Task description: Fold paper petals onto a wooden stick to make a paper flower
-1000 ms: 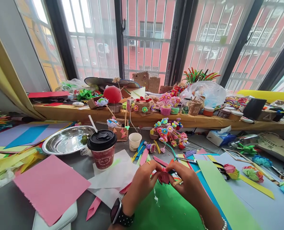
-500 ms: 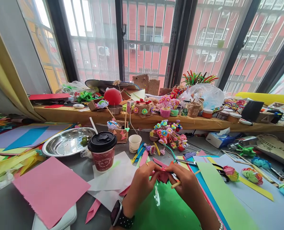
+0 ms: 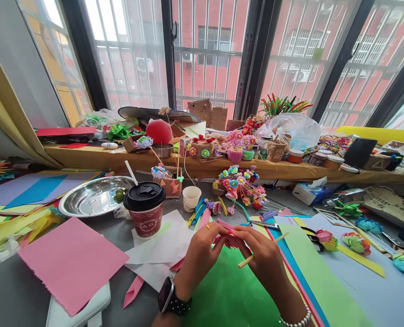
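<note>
Between my two hands, over a green sheet (image 3: pixel 236 290), a small folded piece of pink paper (image 3: pixel 234 242) is held up. My left hand (image 3: pixel 202 245), with a dark watch (image 3: pixel 166 294) on its wrist, pinches the paper's left side. My right hand (image 3: pixel 265 252) closes on its right side with thumb and forefinger. A thin pale wooden stick (image 3: pixel 245 262) is also tucked in my right hand, slanting out below the fingers and past the knuckles. The fingers hide part of the paper.
A lidded coffee cup (image 3: pixel 145 211) with a straw stands left of my hands, beside a steel tray (image 3: pixel 68 206). White paper (image 3: pixel 164 247) and a pink sheet (image 3: pixel 72 263) lie left. Scissors (image 3: pixel 316 238), paper flowers (image 3: pixel 355 244) and a green strip (image 3: pixel 311 259) lie right.
The pink paper has turned in my fingers, and its dark jagged lower edge no longer shows. My right hand has tilted, shifting the stick. The view has moved slightly.
</note>
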Tool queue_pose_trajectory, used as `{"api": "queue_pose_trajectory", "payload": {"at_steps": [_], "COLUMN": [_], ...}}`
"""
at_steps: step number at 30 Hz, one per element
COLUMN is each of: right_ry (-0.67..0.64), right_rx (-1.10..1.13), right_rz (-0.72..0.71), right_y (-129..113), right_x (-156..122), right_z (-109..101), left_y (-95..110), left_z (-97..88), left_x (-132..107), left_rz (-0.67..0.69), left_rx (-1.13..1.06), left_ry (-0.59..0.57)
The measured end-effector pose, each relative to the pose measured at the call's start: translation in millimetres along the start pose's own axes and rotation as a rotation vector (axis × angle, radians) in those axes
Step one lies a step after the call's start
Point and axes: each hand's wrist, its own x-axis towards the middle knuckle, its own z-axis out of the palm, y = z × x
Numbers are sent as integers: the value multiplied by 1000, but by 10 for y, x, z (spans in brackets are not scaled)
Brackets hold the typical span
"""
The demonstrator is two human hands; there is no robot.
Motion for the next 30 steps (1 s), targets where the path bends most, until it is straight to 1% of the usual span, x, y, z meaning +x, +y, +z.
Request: {"api": "queue_pose_trajectory", "payload": {"at_steps": [4, 7, 11, 14, 20, 22, 24, 26, 30], "right_ry": [18, 32, 9, -10, 26, 50, 78, 102, 100], "right_rx": [-1, -7, -13, -10, 22, 28, 36, 44, 66], "right_rz": [-22, -41, 11, 19, 88, 108, 115, 114, 122], "right_y": [12, 32, 40, 19, -34, -38, -40, -43, -53], "right_x": [-19, -34, -39, -15, 2, -11, -19, -20, -8], "right_z": [18, 35, 41, 22, 27, 47, 64, 74, 79], "left_y": [16, 43, 35, 9, 32, 43, 44, 40, 47], "left_z": [32, 46, 70, 99, 133, 130, 120, 107, 89], "left_x": [-18, -19, -10, -15, -51, -48, -31, -9, 13], "left_rz": [0, -1, 12, 33, 4, -3, 3, -8, -62], "left_rx": [42, 65, 78, 73, 104, 78, 2, -69, -136], "left_ry": [36, 42, 61, 83, 105, 108, 116, 95, 76]}}
